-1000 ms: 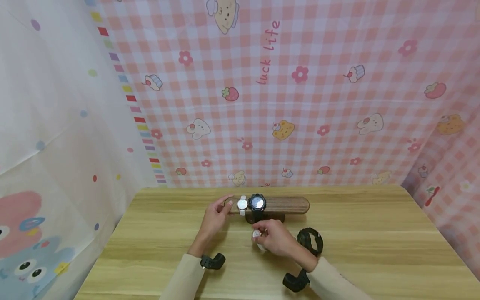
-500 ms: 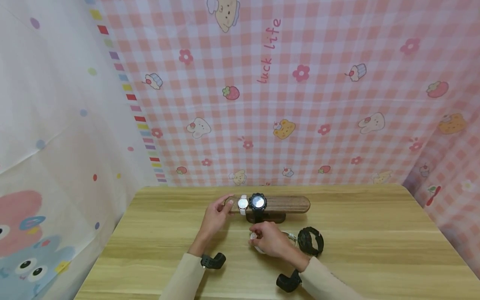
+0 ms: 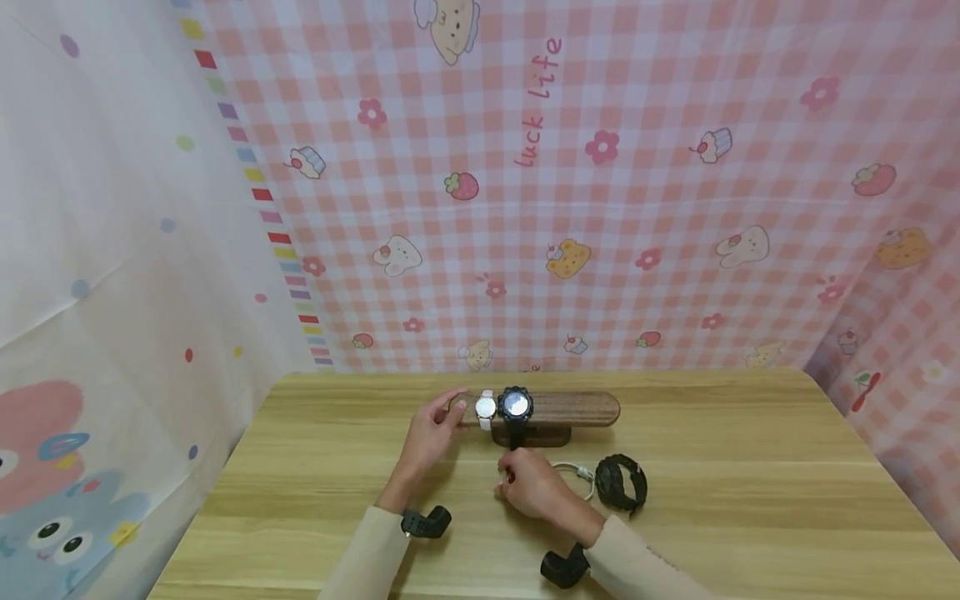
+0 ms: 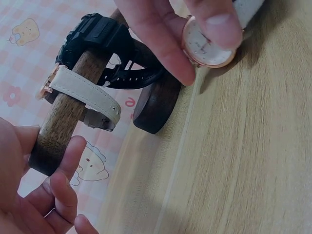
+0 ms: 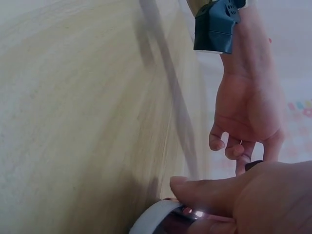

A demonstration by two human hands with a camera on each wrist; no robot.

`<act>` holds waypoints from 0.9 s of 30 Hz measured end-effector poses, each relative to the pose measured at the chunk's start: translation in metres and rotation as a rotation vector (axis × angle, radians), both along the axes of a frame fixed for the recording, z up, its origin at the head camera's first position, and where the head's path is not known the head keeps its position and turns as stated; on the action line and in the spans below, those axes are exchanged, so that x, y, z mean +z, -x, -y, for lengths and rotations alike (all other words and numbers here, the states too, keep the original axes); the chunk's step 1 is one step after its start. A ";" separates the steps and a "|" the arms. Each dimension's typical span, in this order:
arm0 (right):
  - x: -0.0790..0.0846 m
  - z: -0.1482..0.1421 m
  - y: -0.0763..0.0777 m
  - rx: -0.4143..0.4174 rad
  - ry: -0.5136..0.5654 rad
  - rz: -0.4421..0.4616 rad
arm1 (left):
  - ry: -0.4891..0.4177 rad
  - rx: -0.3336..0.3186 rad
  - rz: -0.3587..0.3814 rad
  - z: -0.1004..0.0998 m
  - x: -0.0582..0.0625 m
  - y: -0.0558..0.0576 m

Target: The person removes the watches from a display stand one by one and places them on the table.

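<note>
My left hand (image 3: 433, 425) grips the left end of a dark wooden watch stand (image 3: 577, 408), thumb and fingers on either side of the bar. A watch with a white strap (image 3: 486, 408) and a black chunky watch (image 3: 516, 404) hang on the bar side by side. In front of the stand my right hand (image 3: 536, 485) pinches another watch (image 4: 207, 46), which has a white dial, a rose-gold case and a white strap. Its dial is mostly hidden in the head view; part of the strap (image 5: 155, 217) shows in the right wrist view.
To the right of my right hand, a slim pale band with a silvery part (image 3: 585, 473) lies on the wooden table (image 3: 750, 500). Beside it rests a black watch (image 3: 622, 483). A pink checked cloth (image 3: 645, 208) hangs behind the table.
My right hand has shifted a little left and down with its watch, whose dial has turned out of the head view. The pale band has come into sight. My left hand stays on the stand.
</note>
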State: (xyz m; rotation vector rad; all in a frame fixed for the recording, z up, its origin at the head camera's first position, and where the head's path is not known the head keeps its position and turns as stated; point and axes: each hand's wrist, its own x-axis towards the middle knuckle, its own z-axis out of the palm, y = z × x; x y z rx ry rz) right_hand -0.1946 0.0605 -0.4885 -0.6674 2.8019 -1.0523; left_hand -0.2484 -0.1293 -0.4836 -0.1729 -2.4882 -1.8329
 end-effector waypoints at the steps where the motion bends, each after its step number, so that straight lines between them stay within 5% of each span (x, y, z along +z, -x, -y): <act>1: 0.000 0.001 0.000 -0.005 -0.003 0.000 | 0.000 -0.001 -0.008 0.001 -0.004 0.002; 15: 0.007 0.000 -0.002 -0.016 -0.016 0.029 | 0.006 0.009 -0.011 0.002 -0.010 0.006; 22: 0.026 -0.016 -0.003 -0.059 0.050 0.074 | 0.012 0.003 -0.013 0.002 -0.011 0.006; 27: 0.040 -0.037 0.002 -0.117 0.105 -0.014 | 0.021 0.009 -0.006 0.002 -0.011 0.007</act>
